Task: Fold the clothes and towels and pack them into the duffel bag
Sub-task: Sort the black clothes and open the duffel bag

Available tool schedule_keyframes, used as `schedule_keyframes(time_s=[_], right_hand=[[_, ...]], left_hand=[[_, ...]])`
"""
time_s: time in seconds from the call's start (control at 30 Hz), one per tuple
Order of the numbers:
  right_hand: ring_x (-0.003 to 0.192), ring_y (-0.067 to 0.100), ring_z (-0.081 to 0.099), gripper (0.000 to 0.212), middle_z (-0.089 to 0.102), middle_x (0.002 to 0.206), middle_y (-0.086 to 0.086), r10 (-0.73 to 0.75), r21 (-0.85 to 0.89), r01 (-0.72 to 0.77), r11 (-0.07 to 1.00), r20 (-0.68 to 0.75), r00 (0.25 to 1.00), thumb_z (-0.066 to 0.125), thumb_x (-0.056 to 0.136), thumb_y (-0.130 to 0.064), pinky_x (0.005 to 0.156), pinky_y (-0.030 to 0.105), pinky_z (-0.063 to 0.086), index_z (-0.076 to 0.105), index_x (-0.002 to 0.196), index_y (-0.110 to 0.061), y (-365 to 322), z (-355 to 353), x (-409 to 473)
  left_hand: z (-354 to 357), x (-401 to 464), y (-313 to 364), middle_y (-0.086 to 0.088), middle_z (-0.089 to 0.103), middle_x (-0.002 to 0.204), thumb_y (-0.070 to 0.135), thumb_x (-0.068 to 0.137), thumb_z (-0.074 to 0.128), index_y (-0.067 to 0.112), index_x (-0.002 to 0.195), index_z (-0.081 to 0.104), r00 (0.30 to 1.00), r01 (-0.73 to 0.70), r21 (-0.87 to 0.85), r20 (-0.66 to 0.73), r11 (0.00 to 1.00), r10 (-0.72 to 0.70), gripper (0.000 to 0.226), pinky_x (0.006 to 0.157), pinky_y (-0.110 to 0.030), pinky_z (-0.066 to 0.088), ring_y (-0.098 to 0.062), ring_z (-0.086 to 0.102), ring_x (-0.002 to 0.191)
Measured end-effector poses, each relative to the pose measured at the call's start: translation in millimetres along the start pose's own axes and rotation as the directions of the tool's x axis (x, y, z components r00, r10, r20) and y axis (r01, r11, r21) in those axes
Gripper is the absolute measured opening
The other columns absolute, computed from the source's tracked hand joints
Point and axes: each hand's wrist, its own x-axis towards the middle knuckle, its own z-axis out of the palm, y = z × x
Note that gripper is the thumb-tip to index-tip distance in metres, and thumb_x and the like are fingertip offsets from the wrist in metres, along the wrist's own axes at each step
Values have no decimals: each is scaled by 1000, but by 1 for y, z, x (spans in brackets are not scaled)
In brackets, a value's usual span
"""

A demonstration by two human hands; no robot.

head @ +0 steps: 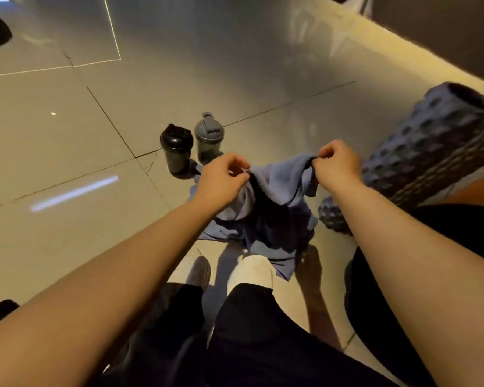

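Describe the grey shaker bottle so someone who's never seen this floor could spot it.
On the tiled floor, beyond the blue towel, two bottles stand side by side. The grey shaker bottle is the right one, paler than the black bottle, with a flip-top lid.

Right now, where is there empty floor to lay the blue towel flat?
Bare tiles spread left of the black bottle and beyond the grey bottle. It is crowded right of the towel, by the bumpy foam roller, and near the feet.

I see two shaker bottles, black (176,150) and grey (209,138), upright side by side on the tiled floor (67,135); a knobbed foam roller (425,146) lies at right.
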Motion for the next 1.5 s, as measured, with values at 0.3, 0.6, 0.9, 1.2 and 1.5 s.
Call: schedule_keyframes(time_s=[0.3, 0.6, 0.9, 1.2, 1.5], right_hand=[[82, 25, 52, 12, 53, 93, 10, 179, -354, 54, 934, 592, 786, 52, 99, -20, 79, 39, 49, 56, 92, -10, 41, 11, -36], [92, 18, 55, 25, 54, 114, 4, -220, 191, 127, 973, 613, 759, 53, 98, -20, 69, 28, 48, 50, 122, -18, -82, -67, -115], [98, 11, 60, 19, 61, 109, -7, -495, 156, 681, 715, 802, 335, 60, 93, -31, 88, 30, 52, 57, 112, -30, -128, -85, -291], [91, 7, 62, 18, 64, 106, -6, -560, 244, 774, 584, 811, 167, 58, 94, -29, 77, 23, 50, 60, 112, -27, -165, -54, -372], [96, 11, 64, 23, 63, 109, -6, -429, 367, 779, 509, 892, -141, 59, 93, -31, 88, 32, 53, 57, 116, -30, -231, 2, -457]], left_hand=[[-2, -61, -29, 3, 66, 88, 13, 89, 66, 14, 96, 67, 986, 120, 154, 100, 981, -136, 8, 75, -22, 50, -18, 64, 89], [-88, -174, 16, 0, 68, 85, 15, 88, 66, 21, 84, 66, 964, 159, 1, -218, 987, -155, 8, 76, -33, 51, -17, 62, 81], [-170, -369, 34, 3, 69, 88, 13, 90, 65, 23, 88, 67, 780, 139, -232, -573, 963, -251, 10, 74, -25, 53, -15, 66, 83], [-214, -545, -24, -1, 68, 85, 12, 89, 65, 21, 85, 67, 448, 319, -346, -765, 882, -462, 10, 72, -30, 50, -18, 63, 81], [-235, -651, -70, 5, 64, 91, 15, 90, 64, 19, 95, 66, 114, 422, -476, -816, 771, -566, 7, 80, -26, 43, -16, 60, 92]])
